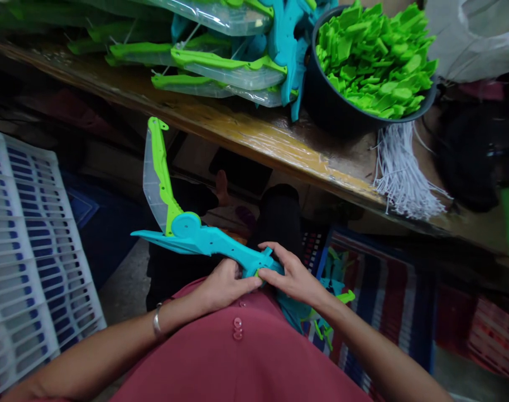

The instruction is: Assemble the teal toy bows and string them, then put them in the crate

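Observation:
Over my lap I hold a turquoise plastic toy piece (225, 243), shaped like a handle with a pointed end at the left. A lime-green arm with a clear plastic panel (156, 178) rises from its round joint. My left hand (229, 285) grips the near end from the left, thumb pointing at a small green part. My right hand (290, 273) closes on the same end from the right, its thumb pressed on that green part. Fingers hide much of this end.
On the wooden bench (238, 128) are stacked similar toy pieces (233, 61), a black bucket (330, 106) of small green parts (375, 61) and a bundle of white cords (407, 173). A white plastic crate (32, 234) stands left. More turquoise and green pieces (332, 290) lie at lower right.

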`<state>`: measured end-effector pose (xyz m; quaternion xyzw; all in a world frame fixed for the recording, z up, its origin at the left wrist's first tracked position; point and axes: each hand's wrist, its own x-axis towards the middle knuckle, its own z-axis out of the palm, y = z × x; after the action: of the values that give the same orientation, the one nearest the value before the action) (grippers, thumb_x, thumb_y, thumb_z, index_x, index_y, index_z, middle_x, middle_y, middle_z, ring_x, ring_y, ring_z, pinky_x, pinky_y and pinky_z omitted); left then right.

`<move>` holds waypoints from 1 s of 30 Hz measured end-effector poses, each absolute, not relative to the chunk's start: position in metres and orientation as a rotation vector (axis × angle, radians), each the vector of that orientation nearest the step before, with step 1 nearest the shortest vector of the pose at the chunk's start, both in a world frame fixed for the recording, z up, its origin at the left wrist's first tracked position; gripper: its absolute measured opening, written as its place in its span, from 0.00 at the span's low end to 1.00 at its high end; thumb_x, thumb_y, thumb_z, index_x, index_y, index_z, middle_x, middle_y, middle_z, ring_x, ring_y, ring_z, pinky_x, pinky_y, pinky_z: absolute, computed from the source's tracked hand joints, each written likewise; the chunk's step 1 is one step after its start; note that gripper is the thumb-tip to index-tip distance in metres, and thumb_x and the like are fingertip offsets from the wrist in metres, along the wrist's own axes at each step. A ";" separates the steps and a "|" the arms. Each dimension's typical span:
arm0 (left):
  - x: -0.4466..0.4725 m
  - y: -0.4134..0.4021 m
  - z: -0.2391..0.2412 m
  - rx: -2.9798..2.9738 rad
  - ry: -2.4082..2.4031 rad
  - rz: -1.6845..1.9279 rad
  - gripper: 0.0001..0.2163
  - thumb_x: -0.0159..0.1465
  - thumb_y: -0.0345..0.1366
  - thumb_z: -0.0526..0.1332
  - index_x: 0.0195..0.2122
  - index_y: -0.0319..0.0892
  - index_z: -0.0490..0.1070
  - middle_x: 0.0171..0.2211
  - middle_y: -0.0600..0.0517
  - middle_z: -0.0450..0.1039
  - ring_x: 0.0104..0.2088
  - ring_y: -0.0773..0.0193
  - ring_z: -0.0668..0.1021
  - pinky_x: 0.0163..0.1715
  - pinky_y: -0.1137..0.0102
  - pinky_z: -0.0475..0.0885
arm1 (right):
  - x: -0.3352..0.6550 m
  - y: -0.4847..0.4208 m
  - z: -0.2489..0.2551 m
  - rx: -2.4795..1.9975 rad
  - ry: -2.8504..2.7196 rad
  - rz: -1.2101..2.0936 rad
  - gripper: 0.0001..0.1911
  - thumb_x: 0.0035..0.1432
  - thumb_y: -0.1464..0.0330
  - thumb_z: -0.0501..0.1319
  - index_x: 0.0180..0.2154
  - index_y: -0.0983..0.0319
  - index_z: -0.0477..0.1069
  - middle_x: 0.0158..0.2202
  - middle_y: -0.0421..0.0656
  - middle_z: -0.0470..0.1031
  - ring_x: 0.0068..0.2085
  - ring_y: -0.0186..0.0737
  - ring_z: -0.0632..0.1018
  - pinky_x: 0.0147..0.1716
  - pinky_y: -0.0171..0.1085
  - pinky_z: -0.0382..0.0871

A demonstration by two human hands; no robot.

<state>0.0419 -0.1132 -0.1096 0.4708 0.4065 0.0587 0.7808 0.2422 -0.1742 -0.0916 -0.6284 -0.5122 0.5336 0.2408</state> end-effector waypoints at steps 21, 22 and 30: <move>0.046 -0.109 -0.122 0.858 0.780 0.090 0.18 0.59 0.41 0.69 0.45 0.40 0.68 0.42 0.45 0.78 0.42 0.52 0.82 0.45 0.57 0.76 | 0.241 -0.171 -0.118 -1.764 -1.299 1.450 0.25 0.62 0.55 0.61 0.55 0.63 0.67 0.39 0.43 0.72 0.39 0.41 0.73 0.41 0.39 0.66; 0.046 -0.111 -0.124 0.868 0.798 0.097 0.17 0.58 0.41 0.69 0.44 0.40 0.69 0.40 0.45 0.78 0.39 0.52 0.82 0.43 0.58 0.76 | 0.240 -0.171 -0.117 -1.771 -1.309 1.459 0.26 0.63 0.55 0.60 0.56 0.64 0.66 0.37 0.42 0.72 0.37 0.41 0.73 0.39 0.39 0.66; 0.050 -0.112 -0.143 1.015 0.859 0.169 0.13 0.57 0.38 0.70 0.38 0.39 0.71 0.32 0.48 0.78 0.34 0.53 0.81 0.36 0.62 0.75 | 0.236 -0.174 -0.122 -1.791 -1.120 1.476 0.26 0.59 0.56 0.65 0.54 0.62 0.66 0.35 0.41 0.69 0.37 0.41 0.70 0.42 0.40 0.63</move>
<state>0.0495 -0.1117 -0.1428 0.4704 0.3979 0.0782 0.7837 0.2360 -0.1742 -0.1217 -0.6673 -0.4176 0.5502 0.2785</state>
